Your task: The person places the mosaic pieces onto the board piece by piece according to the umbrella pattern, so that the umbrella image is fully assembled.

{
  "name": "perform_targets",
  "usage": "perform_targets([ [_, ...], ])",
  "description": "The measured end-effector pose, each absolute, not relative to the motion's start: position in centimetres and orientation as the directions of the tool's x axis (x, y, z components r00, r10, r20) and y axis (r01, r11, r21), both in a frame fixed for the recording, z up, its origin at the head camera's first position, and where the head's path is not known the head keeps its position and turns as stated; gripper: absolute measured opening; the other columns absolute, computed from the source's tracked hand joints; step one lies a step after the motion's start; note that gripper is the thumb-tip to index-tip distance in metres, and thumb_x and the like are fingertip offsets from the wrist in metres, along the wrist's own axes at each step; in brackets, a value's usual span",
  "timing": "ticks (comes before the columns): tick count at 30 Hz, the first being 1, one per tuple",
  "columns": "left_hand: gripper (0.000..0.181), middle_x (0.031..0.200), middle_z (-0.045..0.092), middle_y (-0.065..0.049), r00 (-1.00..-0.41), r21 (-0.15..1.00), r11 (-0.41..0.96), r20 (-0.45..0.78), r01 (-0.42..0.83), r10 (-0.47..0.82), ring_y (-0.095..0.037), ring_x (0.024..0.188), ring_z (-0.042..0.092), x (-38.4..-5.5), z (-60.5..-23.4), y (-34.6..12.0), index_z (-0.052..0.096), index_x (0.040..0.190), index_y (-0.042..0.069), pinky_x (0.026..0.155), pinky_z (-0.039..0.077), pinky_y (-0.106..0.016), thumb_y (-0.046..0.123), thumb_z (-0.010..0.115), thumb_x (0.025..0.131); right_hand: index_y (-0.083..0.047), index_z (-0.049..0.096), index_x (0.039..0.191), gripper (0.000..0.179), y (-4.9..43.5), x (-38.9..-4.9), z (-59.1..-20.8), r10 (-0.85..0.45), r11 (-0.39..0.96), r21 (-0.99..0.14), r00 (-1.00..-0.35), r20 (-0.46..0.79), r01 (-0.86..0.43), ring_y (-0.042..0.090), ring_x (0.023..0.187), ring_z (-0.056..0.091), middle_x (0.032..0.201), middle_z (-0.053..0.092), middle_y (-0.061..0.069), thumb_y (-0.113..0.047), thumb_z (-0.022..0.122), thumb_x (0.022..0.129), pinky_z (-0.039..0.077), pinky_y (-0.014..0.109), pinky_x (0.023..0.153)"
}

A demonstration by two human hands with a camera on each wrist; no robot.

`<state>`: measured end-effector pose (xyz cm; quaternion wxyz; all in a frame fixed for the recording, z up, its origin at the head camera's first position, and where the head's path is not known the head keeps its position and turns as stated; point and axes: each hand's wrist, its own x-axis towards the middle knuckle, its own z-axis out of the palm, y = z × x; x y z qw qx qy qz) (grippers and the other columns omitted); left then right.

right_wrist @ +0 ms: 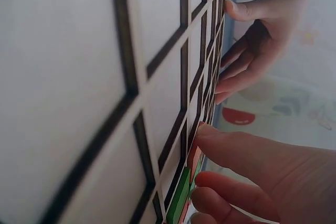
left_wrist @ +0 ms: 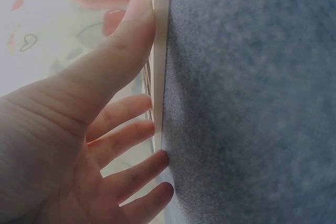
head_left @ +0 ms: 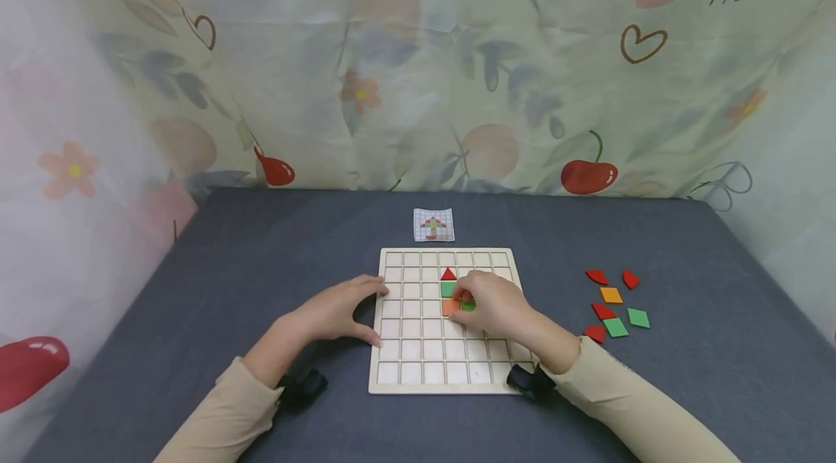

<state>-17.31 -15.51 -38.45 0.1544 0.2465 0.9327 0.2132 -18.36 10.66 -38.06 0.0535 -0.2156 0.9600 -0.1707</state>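
Note:
My right hand [head_left: 493,305] is over the middle of the pale wooden grid board [head_left: 392,374], thumb and fingers curled. Its fingertips pinch at an orange square tile [head_left: 450,308], which lies in a grid cell. A darker green tile [right_wrist: 180,195] sits beside it, partly hidden under my fingers. Behind these are a green square tile [head_left: 448,289] and a red triangle tile [head_left: 448,274], in one column. My left hand [head_left: 336,309] touches the board's left edge with thumb and fingers spread and fairly straight, steadying nothing else.
Several loose tiles lie right of the board: red curved pieces [head_left: 630,279], an orange one [head_left: 611,295] and green diamonds [head_left: 638,318]. A small picture card [head_left: 434,225] with an arrow-like pattern lies behind the board. Dark cloth [head_left: 261,245] covers the table; a printed curtain [head_left: 418,122] hangs behind.

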Motion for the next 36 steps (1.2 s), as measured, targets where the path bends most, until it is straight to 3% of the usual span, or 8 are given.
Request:
perform_targets([
  [7, 0.076, 0.146, 0.039, -0.014, -0.828, 0.469, 0.785, -0.177, 0.404, 0.532, -0.03, 0.133, 0.04, -17.3, -38.5, -15.6, 0.049, 0.132, 0.008, 0.106, 0.036, -0.047, 0.041, 0.078, 0.07, -0.016, 0.069, 0.087, 0.018, 11.1, -18.3, -38.0, -0.447, 0.826, -0.391, -0.894, -0.019, -0.405, 0.009, 0.073, 0.052, 0.079, 0.061, -0.004, -0.026, 0.077, 0.076, 0.043, 0.026, 0.066],
  [15, 0.076, 0.146, 0.039, -0.013, -0.832, 0.481, 0.786, -0.186, 0.387, 0.523, -0.03, 0.134, 0.039, -17.4, -38.6, -15.5, 0.049, 0.133, 0.008, 0.107, 0.035, -0.047, 0.04, 0.079, 0.07, -0.012, 0.069, 0.091, 0.018, 13.5, -18.7, -37.3, -0.445, 0.786, -0.479, -0.896, 0.001, -0.391, 0.009, 0.062, 0.05, 0.077, 0.061, -0.003, -0.023, 0.074, 0.078, 0.041, 0.023, 0.057],
  [30, 0.077, 0.147, 0.039, -0.013, -0.833, 0.479, 0.791, -0.195, 0.38, 0.518, -0.03, 0.134, 0.039, -17.4, -38.6, -15.5, 0.049, 0.133, 0.008, 0.107, 0.035, -0.047, 0.042, 0.079, 0.07, -0.004, 0.067, 0.099, 0.026, 21.5, -19.9, -36.3, -0.304, 0.812, -0.511, -0.952, 0.042, -0.282, 0.014, 0.068, 0.052, 0.083, 0.064, 0.006, -0.022, 0.072, 0.081, 0.043, 0.025, 0.057],
  [36, 0.077, 0.147, 0.038, -0.013, -0.834, 0.476, 0.794, -0.197, 0.379, 0.516, -0.03, 0.135, 0.039, -17.4, -38.5, -15.5, 0.049, 0.133, 0.008, 0.107, 0.035, -0.046, 0.041, 0.079, 0.071, -0.001, 0.065, 0.106, 0.034, 25.7, -20.7, -36.2, -0.232, 0.832, -0.524, -0.972, -0.032, -0.181, 0.016, 0.071, 0.057, 0.088, 0.064, 0.01, -0.025, 0.07, 0.083, 0.045, 0.028, 0.057],
])
